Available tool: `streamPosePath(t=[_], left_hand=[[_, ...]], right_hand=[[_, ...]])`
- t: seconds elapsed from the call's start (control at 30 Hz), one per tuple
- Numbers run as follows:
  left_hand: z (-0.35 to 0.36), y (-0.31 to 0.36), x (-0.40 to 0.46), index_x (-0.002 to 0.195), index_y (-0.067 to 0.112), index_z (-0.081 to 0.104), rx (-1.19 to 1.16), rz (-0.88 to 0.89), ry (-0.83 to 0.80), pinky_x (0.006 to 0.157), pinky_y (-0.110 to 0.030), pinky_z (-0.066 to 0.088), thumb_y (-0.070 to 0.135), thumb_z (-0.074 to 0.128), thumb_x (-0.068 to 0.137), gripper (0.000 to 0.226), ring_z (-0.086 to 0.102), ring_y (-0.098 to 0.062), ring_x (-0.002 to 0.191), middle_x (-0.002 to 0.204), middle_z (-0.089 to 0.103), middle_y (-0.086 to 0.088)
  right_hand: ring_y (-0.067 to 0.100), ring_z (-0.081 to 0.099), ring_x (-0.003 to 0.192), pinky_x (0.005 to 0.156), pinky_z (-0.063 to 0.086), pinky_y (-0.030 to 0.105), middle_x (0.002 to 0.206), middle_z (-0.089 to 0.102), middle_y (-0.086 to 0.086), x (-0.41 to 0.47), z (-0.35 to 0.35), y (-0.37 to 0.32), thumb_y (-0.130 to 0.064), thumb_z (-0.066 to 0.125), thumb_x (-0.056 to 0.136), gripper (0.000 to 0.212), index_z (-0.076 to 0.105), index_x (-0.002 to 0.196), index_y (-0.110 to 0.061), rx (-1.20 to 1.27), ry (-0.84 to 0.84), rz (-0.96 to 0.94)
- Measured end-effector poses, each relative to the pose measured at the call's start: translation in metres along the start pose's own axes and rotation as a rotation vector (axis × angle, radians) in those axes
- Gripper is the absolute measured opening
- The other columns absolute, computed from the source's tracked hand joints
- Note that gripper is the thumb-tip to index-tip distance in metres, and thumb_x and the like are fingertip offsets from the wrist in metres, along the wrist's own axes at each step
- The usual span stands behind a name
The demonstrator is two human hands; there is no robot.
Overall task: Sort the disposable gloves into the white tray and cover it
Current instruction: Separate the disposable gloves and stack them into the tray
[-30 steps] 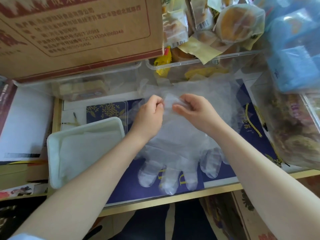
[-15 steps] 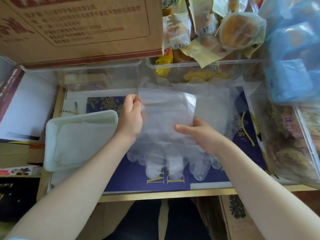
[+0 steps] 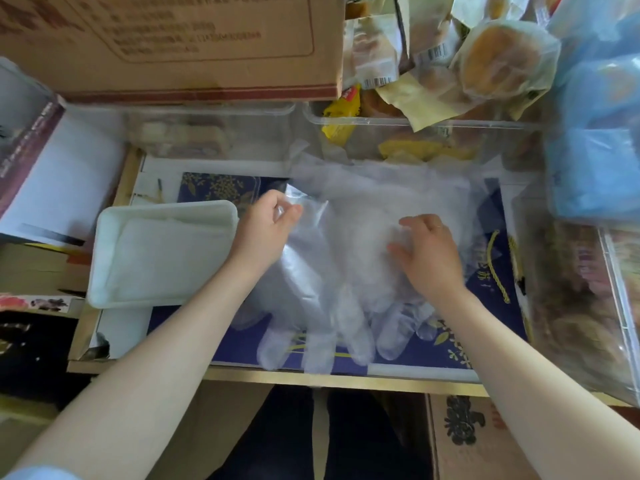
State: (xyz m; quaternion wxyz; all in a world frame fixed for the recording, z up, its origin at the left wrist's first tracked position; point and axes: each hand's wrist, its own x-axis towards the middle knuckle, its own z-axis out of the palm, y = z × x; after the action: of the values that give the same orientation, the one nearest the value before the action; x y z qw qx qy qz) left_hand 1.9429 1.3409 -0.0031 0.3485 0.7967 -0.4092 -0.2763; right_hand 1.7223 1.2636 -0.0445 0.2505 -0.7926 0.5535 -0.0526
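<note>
Cluttered table (image 3: 277, 375): cardboard box (image 3: 173, 46) looms behind tray (image 3: 104, 265).

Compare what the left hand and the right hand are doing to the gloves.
The left hand pinches a glove's cuff edge, fingers curled; the right hand lies on the pile of disposable gloves with fingers spread. The left is nearest the white tray; the right is farther away. Both are bare.

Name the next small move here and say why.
Probably carry the glove leftward over the white tray. The left hand already pinches its cuff, the right hand rests on the pile, and the tray sits just beside the left hand.
</note>
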Motion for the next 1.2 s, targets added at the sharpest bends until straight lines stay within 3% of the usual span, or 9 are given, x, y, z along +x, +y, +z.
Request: streamPosePath(t=[0.1,0.23,0.37,0.53,0.73,0.83,0.9,1.03,1.2], left_hand=[[0.002,-0.004,-0.007,0.066,0.025,0.051,-0.059,0.012,-0.144,0.053,-0.017,0.028,0.027,0.06,0.088,0.024,0.034,-0.003,0.05,0.054,0.036,0.005],[0.003,-0.011,-0.015,0.08,0.032,0.063,-0.133,0.024,-0.284,0.073,-0.033,0.043,0.053,0.057,0.073,0.023,0.051,-0.013,0.071,0.076,0.061,-0.018],[0.003,-0.015,-0.019,0.084,0.038,0.068,-0.168,0.042,-0.338,0.086,-0.033,0.047,0.032,0.063,0.082,0.008,0.062,-0.006,0.085,0.084,0.07,0.01],[0.008,-0.009,-0.016,0.079,0.032,0.065,-0.207,0.117,-0.286,0.092,-0.017,0.037,0.03,0.059,0.079,0.006,0.053,0.001,0.097,0.101,0.056,0.009],[0.011,0.022,0.0,0.079,0.021,0.063,-0.331,0.114,-0.335,0.094,0.002,0.027,0.012,0.059,0.088,0.013,0.03,0.008,0.129,0.144,0.024,0.015],[0.005,0.036,0.009,0.081,0.013,0.064,-0.414,0.179,-0.43,0.092,-0.004,0.035,0.01,0.057,0.087,0.009,0.049,0.013,0.111,0.132,0.049,0.011],[-0.001,0.041,0.012,0.079,0.015,0.064,-0.417,0.205,-0.437,0.086,-0.008,0.039,0.012,0.058,0.085,0.009,0.058,0.008,0.092,0.097,0.067,0.017],[-0.012,0.037,0.015,0.08,0.017,0.063,-0.376,0.176,-0.345,0.079,-0.007,0.041,0.007,0.056,0.088,0.015,0.058,0.009,0.076,0.072,0.067,0.022],[-0.023,0.022,0.014,0.082,0.021,0.066,-0.357,0.119,-0.241,0.082,-0.017,0.043,0.013,0.058,0.087,0.012,0.057,-0.007,0.082,0.075,0.067,0.015]], right_hand=[[0.035,0.037,0.121,0.094,0.034,0.041,0.14,0.038,0.013,0.008,0.007,0.0,-0.044,0.056,0.088,0.064,0.035,0.14,-0.012,-0.183,-0.075,-0.046],[0.036,0.049,0.093,0.073,0.035,0.037,0.104,0.056,0.015,0.015,0.014,0.0,-0.035,0.06,0.086,0.035,0.061,0.107,-0.008,-0.222,0.008,-0.157],[0.033,0.052,0.083,0.065,0.032,0.032,0.083,0.06,0.011,0.018,0.018,0.001,-0.015,0.058,0.086,0.01,0.064,0.085,-0.006,-0.096,0.062,-0.175],[0.012,0.046,0.087,0.075,0.036,0.014,0.097,0.054,0.001,0.018,-0.012,-0.004,-0.006,0.065,0.083,0.014,0.059,0.077,-0.017,0.386,0.181,-0.14],[0.013,0.048,0.125,0.093,0.046,0.025,0.127,0.054,-0.006,0.007,-0.059,-0.016,-0.006,0.066,0.079,0.024,0.059,0.068,-0.026,1.159,-0.204,-0.184],[0.024,0.058,0.095,0.083,0.046,0.027,0.097,0.062,0.014,0.013,-0.067,-0.012,-0.027,0.079,0.069,0.019,0.06,0.07,-0.026,1.289,-0.378,-0.194],[0.029,0.052,0.089,0.081,0.044,0.032,0.098,0.05,0.031,0.015,-0.068,-0.008,-0.033,0.081,0.065,0.03,0.059,0.084,-0.024,1.367,-0.333,-0.154],[0.009,0.067,0.074,0.065,0.05,0.021,0.095,0.071,-0.002,0.015,-0.071,0.0,-0.023,0.056,0.079,0.065,0.03,0.14,-0.023,1.582,-0.297,0.102],[0.018,0.055,0.085,0.078,0.038,0.025,0.094,0.072,0.0,0.015,-0.076,0.005,-0.057,0.034,0.08,0.066,0.059,0.118,-0.009,1.274,-0.527,0.167]])
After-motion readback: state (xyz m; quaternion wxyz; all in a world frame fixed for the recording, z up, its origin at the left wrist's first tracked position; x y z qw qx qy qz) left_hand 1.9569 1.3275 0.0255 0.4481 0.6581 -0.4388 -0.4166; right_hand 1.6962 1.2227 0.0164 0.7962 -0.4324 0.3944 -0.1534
